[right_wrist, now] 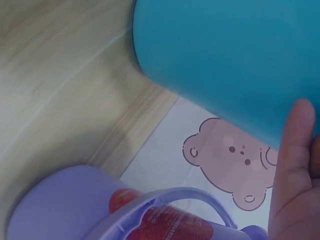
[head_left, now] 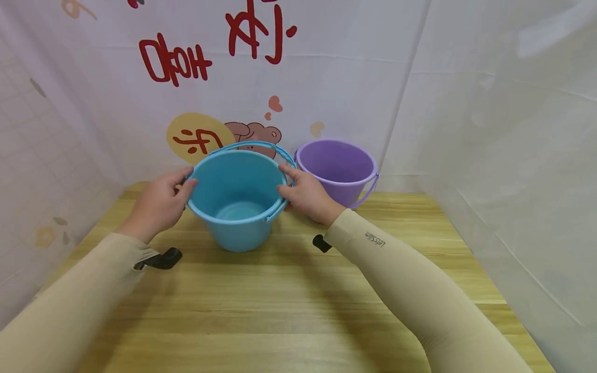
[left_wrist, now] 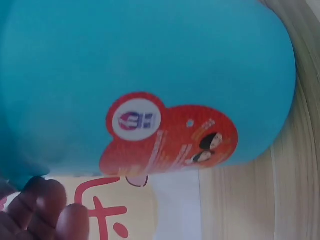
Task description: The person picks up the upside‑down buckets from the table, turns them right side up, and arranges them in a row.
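A blue bucket (head_left: 238, 233) stands over the wooden table between both hands, its mouth tipped a little toward the head camera. My left hand (head_left: 160, 204) grips its rim on the left, thumb on the inner side. On the opposite side my right hand (head_left: 310, 194) holds the rim near the handle joint. The blue handle (head_left: 247, 145) lies along the back of the rim. A red sticker (left_wrist: 175, 135) shows on the bucket's side in the left wrist view. Beside the right hand is a purple bucket (head_left: 342, 194), its handle (right_wrist: 200, 195) hanging down.
The wooden table (head_left: 261, 311) has a white printed curtain (head_left: 326, 77) behind it and more white sheeting (head_left: 503, 155) along the right. The purple bucket stands close to the back curtain. Black straps (head_left: 163, 258) stick out at the sleeves.
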Demonstrator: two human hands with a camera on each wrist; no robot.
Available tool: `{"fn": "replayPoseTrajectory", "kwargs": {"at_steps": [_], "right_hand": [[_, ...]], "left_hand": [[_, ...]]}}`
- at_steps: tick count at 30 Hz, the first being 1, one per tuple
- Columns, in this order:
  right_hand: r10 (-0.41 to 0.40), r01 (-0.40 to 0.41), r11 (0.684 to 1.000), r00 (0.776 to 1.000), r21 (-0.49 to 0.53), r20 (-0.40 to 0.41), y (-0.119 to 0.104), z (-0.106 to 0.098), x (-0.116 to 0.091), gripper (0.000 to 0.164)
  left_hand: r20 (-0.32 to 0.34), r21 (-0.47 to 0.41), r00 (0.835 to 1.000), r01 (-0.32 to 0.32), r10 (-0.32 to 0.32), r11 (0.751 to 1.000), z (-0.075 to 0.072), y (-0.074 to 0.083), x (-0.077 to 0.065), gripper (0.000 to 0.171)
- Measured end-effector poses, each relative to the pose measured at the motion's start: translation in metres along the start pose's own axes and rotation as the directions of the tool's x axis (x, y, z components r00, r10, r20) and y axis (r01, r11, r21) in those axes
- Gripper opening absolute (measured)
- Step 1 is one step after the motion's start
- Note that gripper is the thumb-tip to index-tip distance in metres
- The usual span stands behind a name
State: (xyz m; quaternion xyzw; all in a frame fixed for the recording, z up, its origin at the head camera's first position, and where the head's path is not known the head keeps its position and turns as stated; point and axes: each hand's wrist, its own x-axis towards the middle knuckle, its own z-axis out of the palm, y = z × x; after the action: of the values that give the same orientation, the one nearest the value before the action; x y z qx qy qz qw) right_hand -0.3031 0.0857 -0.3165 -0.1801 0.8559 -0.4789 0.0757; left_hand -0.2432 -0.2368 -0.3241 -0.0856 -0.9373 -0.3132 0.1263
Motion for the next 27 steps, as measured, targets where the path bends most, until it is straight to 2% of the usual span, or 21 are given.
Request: {"fn": "replayPoseTrajectory", "kwargs": {"at_steps": [3,6,10,14,18,21,27], "right_hand": [[0.009,-0.009,1.000,1.000,-0.004,0.003,-0.001,0.000,0.000,0.068],[0.008,-0.008,0.998,1.000,-0.069,0.001,0.002,0.001,0.002,0.067],[-0.011,0.007,0.983,1.000,-0.186,-0.020,0.009,0.005,0.004,0.063],[-0.058,0.029,0.954,0.994,-0.297,-0.090,0.011,0.011,0.002,0.057],[-0.085,0.029,0.933,0.986,-0.360,-0.140,0.011,0.015,-0.002,0.055],[-0.118,0.052,0.909,0.984,-0.414,-0.135,0.009,0.017,-0.008,0.059],[-0.163,0.100,0.846,0.984,-0.523,-0.074,0.004,0.025,-0.023,0.087]], "left_hand": [[0.050,0.013,0.998,-0.032,0.032,0.999,-0.002,-0.003,-0.002,0.067],[0.108,0.027,0.993,-0.044,0.041,0.999,-0.003,-0.006,-0.004,0.075],[0.182,0.020,0.983,-0.028,0.024,0.999,-0.006,-0.008,-0.005,0.093],[0.241,0.009,0.971,-0.006,0.004,1.000,-0.008,-0.009,-0.007,0.106],[0.268,0.007,0.963,0.016,-0.017,1.000,-0.008,-0.010,-0.008,0.109],[0.267,-0.004,0.963,0.025,-0.023,1.000,-0.007,-0.011,-0.009,0.110],[0.258,-0.016,0.966,0.028,-0.023,0.999,-0.004,-0.009,-0.010,0.111]]}}
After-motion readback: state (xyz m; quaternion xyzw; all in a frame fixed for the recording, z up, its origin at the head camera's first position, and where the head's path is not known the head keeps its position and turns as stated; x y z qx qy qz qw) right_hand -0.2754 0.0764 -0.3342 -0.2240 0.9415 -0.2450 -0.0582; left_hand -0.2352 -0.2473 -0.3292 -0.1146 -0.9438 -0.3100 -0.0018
